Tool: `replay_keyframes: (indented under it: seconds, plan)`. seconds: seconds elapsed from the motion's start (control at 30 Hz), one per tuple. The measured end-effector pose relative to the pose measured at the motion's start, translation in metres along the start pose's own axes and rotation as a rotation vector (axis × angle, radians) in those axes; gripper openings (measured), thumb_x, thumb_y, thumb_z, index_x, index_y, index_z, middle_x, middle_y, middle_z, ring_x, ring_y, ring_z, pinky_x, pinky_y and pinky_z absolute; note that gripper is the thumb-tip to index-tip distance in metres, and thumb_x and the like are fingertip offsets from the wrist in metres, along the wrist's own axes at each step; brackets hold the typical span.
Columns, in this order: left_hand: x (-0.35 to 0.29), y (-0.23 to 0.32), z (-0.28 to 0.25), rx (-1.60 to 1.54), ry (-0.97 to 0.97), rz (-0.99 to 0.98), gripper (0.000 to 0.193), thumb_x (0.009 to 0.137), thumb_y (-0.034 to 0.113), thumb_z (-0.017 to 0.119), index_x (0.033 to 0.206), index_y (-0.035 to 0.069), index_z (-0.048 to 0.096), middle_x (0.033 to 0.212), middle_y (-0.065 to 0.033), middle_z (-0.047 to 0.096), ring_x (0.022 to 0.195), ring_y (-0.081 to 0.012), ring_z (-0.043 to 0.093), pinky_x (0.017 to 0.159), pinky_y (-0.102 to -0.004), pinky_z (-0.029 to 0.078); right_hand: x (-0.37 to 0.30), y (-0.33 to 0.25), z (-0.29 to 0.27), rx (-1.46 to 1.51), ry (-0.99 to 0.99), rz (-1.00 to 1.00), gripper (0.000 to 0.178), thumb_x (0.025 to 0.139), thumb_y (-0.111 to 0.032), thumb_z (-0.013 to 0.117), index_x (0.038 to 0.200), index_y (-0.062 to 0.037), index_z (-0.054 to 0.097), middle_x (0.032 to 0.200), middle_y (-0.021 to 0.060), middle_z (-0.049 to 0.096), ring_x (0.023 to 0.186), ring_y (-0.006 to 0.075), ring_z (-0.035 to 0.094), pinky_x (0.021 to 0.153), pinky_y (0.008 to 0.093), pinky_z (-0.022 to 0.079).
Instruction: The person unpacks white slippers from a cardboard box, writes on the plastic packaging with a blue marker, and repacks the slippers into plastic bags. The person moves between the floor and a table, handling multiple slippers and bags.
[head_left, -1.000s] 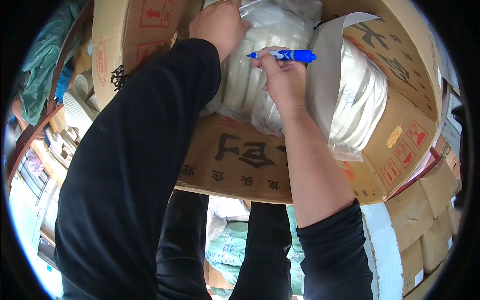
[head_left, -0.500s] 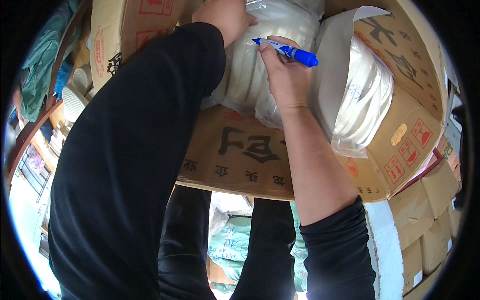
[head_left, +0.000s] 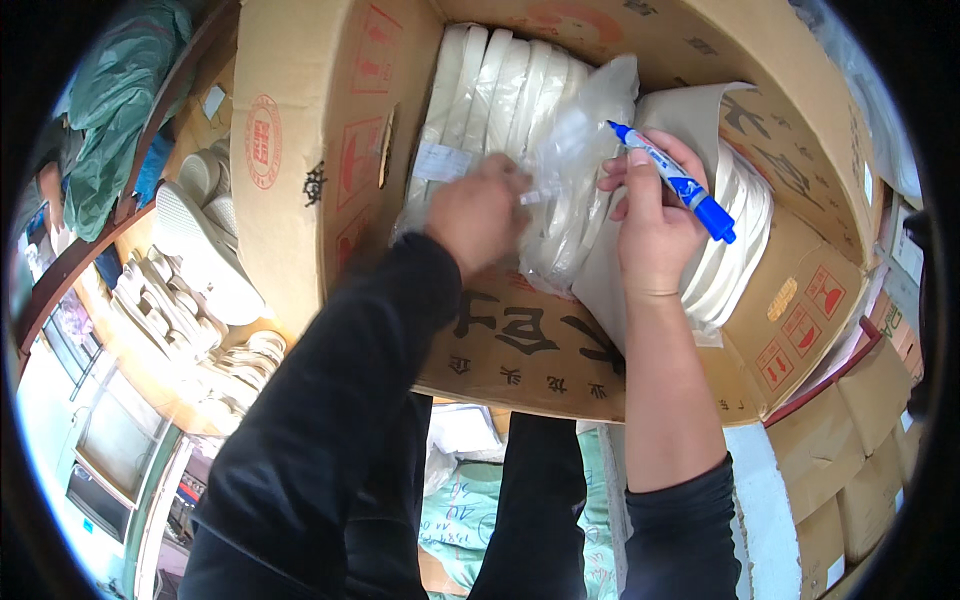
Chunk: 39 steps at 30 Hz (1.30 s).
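A large open cardboard box (head_left: 355, 230) holds white shoe soles (head_left: 500, 90) packed upright in clear plastic. My left hand (head_left: 475, 220) is over the near side of these soles, smeared by motion, beside a small white paper slip (head_left: 442, 162). Whether its fingers grip the plastic is hard to make out. A blue-and-white marker pen (head_left: 668, 178) is held in my right hand (head_left: 655, 235), its pointed end toward the upper left. Loose, crumpled clear plastic (head_left: 580, 150) lies between my hands. Right of it, a grey-white sheet (head_left: 690, 105) stands against another bagged row of soles (head_left: 735, 230).
At the left, outside the box, lie several pale soles (head_left: 205, 245) on a wooden surface, with a green plastic bag (head_left: 125, 110) behind them. Brown cartons (head_left: 830, 450) are stacked at the right. A green written-on sack (head_left: 465, 510) lies below, between my legs.
My left hand has come down and nearer, off the far left part of the box, uncovering the soles there. My right hand has shifted right and slightly down with the marker.
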<state>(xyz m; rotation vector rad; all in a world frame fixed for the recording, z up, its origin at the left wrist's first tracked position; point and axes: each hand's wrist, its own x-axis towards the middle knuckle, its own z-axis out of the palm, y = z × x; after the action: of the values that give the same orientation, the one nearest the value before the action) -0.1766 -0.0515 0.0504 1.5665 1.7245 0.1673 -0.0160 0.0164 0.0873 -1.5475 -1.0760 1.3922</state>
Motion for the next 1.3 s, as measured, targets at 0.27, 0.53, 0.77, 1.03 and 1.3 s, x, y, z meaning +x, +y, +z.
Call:
replay_keyframes:
  seconds: [0.27, 0.53, 0.77, 1.03, 1.3]
  plan:
    - [-0.011, 0.001, 0.015, 0.073, -0.118, 0.148, 0.035, 0.085, 0.021, 0.070, 0.116, 0.007, 0.065, 0.125, -0.0134, 0.059, 0.094, -0.0342, 0.069, 0.081, -0.0454, 0.056, 0.011, 0.008, 0.006, -0.413, -0.231, -0.217, 0.036, 0.099, -0.006, 0.056, 0.134, -0.0133, 0.051, 0.113, 0.0111, 0.073, 0.076, 0.0136, 0.067, 0.065, 0.0281, 0.055]
    - [-0.022, 0.002, 0.005, 0.046, -0.003, 0.035, 0.041, 0.085, 0.016, 0.066, 0.124, 0.007, 0.061, 0.127, -0.0152, 0.060, 0.088, -0.0358, 0.069, 0.079, -0.0443, 0.057, 0.004, 0.019, -0.019, -0.625, -0.312, -0.472, 0.044, 0.094, 0.002, 0.059, 0.136, -0.0104, 0.049, 0.117, 0.0128, 0.072, 0.094, 0.0179, 0.069, 0.087, 0.0304, 0.053]
    - [-0.036, 0.006, 0.027, 0.301, -0.266, 0.043, 0.062, 0.088, 0.016, 0.057, 0.147, 0.001, 0.041, 0.153, -0.0201, 0.042, 0.095, -0.0324, 0.072, 0.081, -0.0427, 0.058, -0.002, 0.015, -0.038, -0.595, -0.362, -0.424, 0.043, 0.094, 0.005, 0.058, 0.134, -0.0087, 0.052, 0.116, 0.0150, 0.072, 0.108, 0.0220, 0.070, 0.092, 0.0323, 0.052]
    - [-0.084, 0.053, -0.041, 0.173, -0.082, -0.108, 0.058, 0.084, 0.025, 0.067, 0.136, 0.004, 0.052, 0.127, -0.0187, 0.058, 0.086, -0.0337, 0.071, 0.073, -0.0436, 0.058, -0.031, -0.003, -0.038, -0.699, -0.306, -0.194, 0.052, 0.089, -0.001, 0.061, 0.138, -0.0172, 0.051, 0.110, 0.0190, 0.072, 0.099, 0.0356, 0.071, 0.086, 0.0394, 0.056]
    - [-0.275, 0.095, -0.105, 0.012, -0.176, -0.225, 0.023, 0.084, 0.028, 0.068, 0.098, 0.010, 0.068, 0.097, -0.0153, 0.068, 0.082, -0.0363, 0.068, 0.068, -0.0473, 0.055, -0.059, -0.037, -0.064, -1.269, -0.721, -0.104, 0.057, 0.078, -0.012, 0.067, 0.133, -0.0110, 0.050, 0.107, 0.0202, 0.068, 0.096, 0.0394, 0.069, 0.084, 0.0491, 0.055]
